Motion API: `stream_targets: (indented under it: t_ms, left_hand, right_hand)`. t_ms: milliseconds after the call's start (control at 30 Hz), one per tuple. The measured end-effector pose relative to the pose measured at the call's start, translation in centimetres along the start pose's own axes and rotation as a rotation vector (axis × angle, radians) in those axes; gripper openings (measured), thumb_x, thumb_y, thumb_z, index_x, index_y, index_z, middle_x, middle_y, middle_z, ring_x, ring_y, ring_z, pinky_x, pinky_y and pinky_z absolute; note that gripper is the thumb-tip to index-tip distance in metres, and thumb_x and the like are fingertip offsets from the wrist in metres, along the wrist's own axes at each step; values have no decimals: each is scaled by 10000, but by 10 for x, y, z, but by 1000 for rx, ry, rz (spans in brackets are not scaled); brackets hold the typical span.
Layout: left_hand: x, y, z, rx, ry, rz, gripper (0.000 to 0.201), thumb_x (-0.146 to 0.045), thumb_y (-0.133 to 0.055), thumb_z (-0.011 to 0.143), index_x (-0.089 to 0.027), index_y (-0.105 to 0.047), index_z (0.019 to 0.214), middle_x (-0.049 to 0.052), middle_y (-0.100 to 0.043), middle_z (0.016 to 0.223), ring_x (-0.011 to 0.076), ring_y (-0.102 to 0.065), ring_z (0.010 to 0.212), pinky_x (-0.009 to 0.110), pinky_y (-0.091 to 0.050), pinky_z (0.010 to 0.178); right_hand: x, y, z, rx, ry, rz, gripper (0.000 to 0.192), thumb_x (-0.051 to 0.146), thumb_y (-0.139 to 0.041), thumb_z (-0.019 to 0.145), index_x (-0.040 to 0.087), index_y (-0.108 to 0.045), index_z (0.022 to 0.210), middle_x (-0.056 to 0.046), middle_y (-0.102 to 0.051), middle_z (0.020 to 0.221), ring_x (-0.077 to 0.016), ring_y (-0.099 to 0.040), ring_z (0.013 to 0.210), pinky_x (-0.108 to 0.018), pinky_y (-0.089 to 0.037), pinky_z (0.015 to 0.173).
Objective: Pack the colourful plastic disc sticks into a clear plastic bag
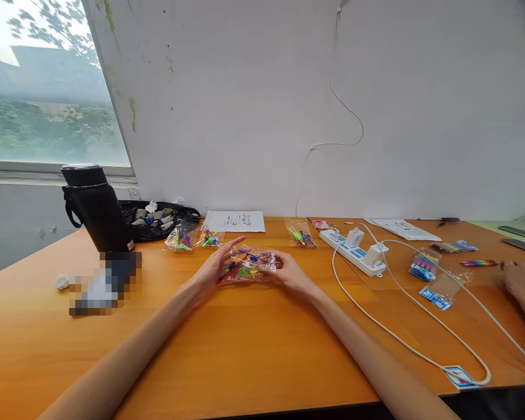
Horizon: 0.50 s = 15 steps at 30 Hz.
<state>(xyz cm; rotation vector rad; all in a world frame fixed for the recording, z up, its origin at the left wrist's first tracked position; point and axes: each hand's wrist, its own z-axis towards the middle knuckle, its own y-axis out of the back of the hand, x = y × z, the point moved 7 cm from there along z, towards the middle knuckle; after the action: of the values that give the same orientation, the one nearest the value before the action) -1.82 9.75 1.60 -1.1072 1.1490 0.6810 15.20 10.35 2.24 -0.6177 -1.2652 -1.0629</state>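
A clear plastic bag [250, 269] with small blue, red, green and yellow plastic pieces is held up between my two hands, just above the table. My left hand [210, 269] grips its left side, with some fingers stretched out along the edge. At the right side, my right hand [291, 272] pinches the bag between thumb and fingers. What kind of pieces these are, I cannot tell. Behind my left hand lie two similar bags, one farther left [180, 240] and one nearer [209, 237]. Another such bag [301, 234] lies beyond my right hand.
A black flask [97, 210] stands left by a black bag of rubbish [157, 219]. Right of my hands, a white power strip [354, 254] trails cables [402, 291] across the table. Small packets [424, 265] lie farther right, near another person's hand [522, 289].
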Motion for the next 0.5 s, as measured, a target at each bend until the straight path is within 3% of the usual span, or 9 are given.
stream_targets:
  t_ms: [267, 500]
  left_hand:
    - [5, -4, 2, 24, 5, -6, 528, -539, -536, 912, -384, -491, 1415, 38, -596, 1368, 207, -632, 1112, 268, -529, 829]
    - [-3, 6, 3, 20, -7, -53, 522, -535, -524, 923, -365, -483, 1415, 66, -546, 1434, 268, -652, 1146, 339, -560, 847]
  right_hand:
    - [-5, 11, 6, -127, 25, 11, 384, 454, -796, 709, 166, -729, 954, -73, -739, 996, -215, -679, 912, -329, -552, 822]
    - [-8, 37, 6, -285, -29, 62, 404, 460, -806, 687, 168, -765, 963, -93, -752, 1010, -216, -693, 923, -386, -558, 904]
